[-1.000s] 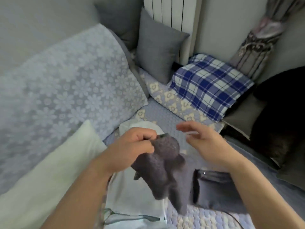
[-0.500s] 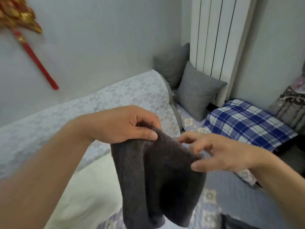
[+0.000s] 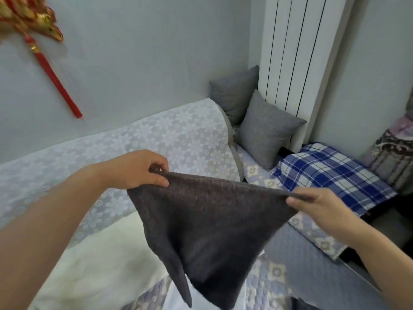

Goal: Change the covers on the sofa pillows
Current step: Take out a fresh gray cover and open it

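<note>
A dark grey knitted pillow cover [image 3: 207, 231] hangs in front of me, stretched wide along its top edge. My left hand [image 3: 138, 170] pinches the cover's upper left corner. My right hand [image 3: 317, 205] pinches the upper right corner. Below the cover lies a bare white pillow [image 3: 98, 262] on the sofa seat, partly hidden by the cloth. A second white pillow [image 3: 176, 298] shows only as a strip under the cover's lower tip.
The sofa back wears a white floral lace throw [image 3: 156, 142]. Two grey cushions [image 3: 266, 128] lean at the corner by a white radiator [image 3: 297, 52]. A blue plaid pillow [image 3: 335, 175] lies on the right. A red ornament [image 3: 44, 54] hangs on the wall.
My hands have moved apart, spreading the grey cover from a bunched hanging fold into a wide stretched sheet. My right hand now pinches its corner.
</note>
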`<act>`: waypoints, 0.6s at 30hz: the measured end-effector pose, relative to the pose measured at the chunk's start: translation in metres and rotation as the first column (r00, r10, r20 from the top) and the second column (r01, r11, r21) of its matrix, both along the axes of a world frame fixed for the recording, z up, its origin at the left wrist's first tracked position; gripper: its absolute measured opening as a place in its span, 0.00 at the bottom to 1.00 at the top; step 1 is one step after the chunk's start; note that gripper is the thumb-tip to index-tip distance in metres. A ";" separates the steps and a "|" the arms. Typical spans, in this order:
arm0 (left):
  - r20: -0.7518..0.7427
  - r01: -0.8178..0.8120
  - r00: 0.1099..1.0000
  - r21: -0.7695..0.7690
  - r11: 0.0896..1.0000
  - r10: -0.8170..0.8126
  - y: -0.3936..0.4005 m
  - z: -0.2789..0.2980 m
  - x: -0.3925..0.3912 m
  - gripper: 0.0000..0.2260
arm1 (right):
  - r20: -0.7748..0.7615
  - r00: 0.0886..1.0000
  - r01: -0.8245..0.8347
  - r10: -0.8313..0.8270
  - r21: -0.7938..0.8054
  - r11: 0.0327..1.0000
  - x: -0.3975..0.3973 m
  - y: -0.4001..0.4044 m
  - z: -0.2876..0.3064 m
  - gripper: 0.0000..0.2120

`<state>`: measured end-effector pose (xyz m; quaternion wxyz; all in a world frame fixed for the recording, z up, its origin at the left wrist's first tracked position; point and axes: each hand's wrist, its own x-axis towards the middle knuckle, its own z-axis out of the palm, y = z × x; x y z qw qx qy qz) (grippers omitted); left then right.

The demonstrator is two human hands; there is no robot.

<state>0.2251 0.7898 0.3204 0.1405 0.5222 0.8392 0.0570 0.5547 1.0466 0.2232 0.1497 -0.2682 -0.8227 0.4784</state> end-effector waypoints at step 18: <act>0.890 -0.668 0.453 0.375 0.643 -0.048 0.085 -0.105 0.021 0.06 | -0.157 0.914 0.247 -0.374 -0.516 0.820 0.040 0.079 -0.001 0.12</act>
